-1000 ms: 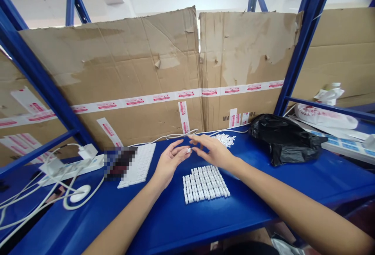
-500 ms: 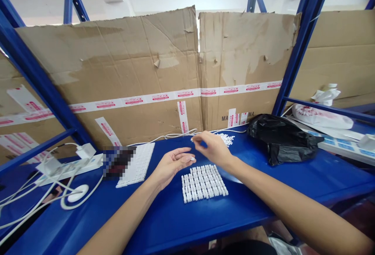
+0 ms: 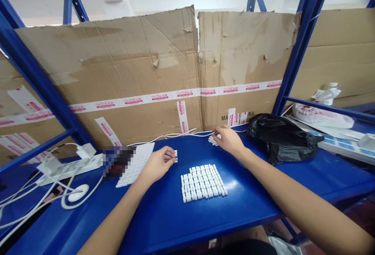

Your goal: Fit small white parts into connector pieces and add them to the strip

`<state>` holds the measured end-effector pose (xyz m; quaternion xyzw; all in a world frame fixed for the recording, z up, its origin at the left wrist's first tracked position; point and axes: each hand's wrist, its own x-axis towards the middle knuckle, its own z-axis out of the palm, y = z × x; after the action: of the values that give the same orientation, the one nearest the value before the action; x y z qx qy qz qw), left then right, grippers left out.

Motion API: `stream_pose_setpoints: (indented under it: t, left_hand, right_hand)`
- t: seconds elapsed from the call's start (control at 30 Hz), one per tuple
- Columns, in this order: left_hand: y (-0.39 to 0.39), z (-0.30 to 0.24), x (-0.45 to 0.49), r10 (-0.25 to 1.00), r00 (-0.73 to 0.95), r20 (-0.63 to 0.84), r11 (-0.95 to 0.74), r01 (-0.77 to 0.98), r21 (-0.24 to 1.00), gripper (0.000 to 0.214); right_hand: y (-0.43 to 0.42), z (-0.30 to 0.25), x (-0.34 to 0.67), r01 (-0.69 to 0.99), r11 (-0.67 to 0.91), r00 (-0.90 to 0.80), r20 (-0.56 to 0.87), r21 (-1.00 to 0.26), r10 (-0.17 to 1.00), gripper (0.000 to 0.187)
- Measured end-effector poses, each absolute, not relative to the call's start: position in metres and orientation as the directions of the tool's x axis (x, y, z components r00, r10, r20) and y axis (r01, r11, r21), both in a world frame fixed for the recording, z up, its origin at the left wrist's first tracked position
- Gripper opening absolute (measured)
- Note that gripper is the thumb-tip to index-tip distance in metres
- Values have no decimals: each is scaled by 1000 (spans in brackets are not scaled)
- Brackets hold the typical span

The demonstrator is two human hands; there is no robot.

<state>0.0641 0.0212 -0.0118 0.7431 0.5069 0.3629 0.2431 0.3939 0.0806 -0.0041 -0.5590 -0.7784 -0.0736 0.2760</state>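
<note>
My left hand (image 3: 158,164) is closed, with its fingers curled and a small white plastic piece (image 3: 176,155) at the fingertips. Over a loose pile of tiny white parts (image 3: 213,141) near the back of the table is my right hand (image 3: 230,139). Its thumb and fingers are drawn together at the pile, and what is between them is hidden. Between my forearms lies a block of small white plastic pieces (image 3: 203,183) in close rows. A larger sheet-like array of similar white pieces (image 3: 137,165) lies left of my left hand.
A black plastic bag (image 3: 283,139) lies to the right on the blue table (image 3: 187,227). On the left are a white power strip (image 3: 70,169) and tangled cables. A blurred-out dark object (image 3: 118,162) covers part of the larger array. Cardboard (image 3: 140,67) stands along the back.
My left hand has moved left, away from my right hand, and its fingers have curled. My right hand has moved right to the pile. The block of rows looks unchanged.
</note>
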Motion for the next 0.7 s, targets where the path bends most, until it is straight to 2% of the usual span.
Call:
stream_pose_setpoints:
  t: [0.13,0.23,0.33,0.5,0.7]
  left_hand:
    - [21,-12,63,938,218,271,-345,679,648,8]
    - [21,-15,63,950,170,262,-298,740,602,26]
    - [23,-19,62,955,161,249,-285,731,620,40]
    - [29,-25,64,957,122,262,-274,670,690,27]
    - [32,-27,70,949,111,296,-292,664,688,25]
  right_hand:
    - [76,-4,386,888,408,-246,533,-211,810,19]
    - [75,-5,385,873,443,-270,550,-207,790,17]
    - [76,-6,385,866,448,-275,540,-220,796,17]
    - [75,-7,384,853,458,-275,532,-248,801,17]
    - [75,-10,378,796,541,-335,547,-271,767,15]
